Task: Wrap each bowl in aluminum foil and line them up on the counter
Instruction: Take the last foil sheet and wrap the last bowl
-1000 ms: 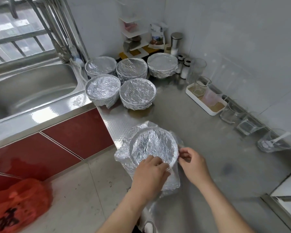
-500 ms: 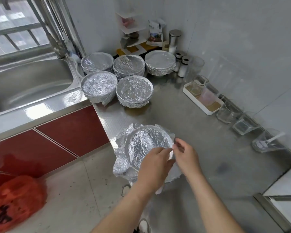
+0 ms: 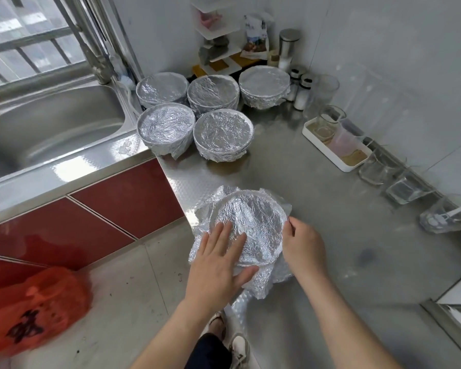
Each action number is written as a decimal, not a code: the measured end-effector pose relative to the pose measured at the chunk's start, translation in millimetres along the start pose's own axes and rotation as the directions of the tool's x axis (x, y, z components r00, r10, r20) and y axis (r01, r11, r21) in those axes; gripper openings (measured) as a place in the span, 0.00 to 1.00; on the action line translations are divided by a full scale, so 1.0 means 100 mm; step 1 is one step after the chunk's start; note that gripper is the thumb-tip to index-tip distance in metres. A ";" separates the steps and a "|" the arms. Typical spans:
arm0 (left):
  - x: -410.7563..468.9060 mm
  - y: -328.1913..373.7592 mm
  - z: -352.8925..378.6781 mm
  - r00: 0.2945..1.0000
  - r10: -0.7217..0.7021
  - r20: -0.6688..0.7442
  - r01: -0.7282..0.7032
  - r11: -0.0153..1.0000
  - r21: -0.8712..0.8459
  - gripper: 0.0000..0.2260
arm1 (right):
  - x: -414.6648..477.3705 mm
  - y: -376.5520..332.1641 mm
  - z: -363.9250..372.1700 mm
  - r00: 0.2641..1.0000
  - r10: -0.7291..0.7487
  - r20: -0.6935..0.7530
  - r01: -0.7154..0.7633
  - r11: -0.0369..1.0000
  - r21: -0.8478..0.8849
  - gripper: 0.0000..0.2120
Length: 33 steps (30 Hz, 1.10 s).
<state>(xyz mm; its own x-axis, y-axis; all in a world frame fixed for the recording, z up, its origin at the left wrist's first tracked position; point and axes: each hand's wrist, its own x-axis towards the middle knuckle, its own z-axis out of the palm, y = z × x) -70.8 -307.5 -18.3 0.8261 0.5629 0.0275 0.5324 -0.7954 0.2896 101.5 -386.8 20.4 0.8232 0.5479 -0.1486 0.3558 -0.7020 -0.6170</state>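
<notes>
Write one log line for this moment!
left hand presses foil flat | right hand pinches foil edge | five wrapped bowls behind

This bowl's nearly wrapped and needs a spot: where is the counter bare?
Bare counter lies between the half-wrapped bowl and the front pair of wrapped bowls, and wider right of that pair up to the white tray. Crowded: the back corner by the shakers, and the glasses along the right wall.

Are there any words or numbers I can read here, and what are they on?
No text here is readable.
Red plastic bag: large black characters, too blurred to read.
Packet at the back: some print, too small to read.
</notes>
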 end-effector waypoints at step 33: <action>0.78 -0.01 -0.36 0.948 -0.307 -0.085 0.269 0.915 -0.302 0.17 | 0.40 -0.32 -0.10 0.981 -0.053 0.188 0.078 0.989 -0.128 0.17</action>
<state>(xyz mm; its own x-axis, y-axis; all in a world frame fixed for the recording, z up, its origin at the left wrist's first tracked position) -13.0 -254.8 18.5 0.6040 0.7968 0.0183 0.6534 -0.5082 0.5611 127.2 -347.2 41.5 0.7050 0.6605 -0.2583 0.4730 -0.7093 -0.5227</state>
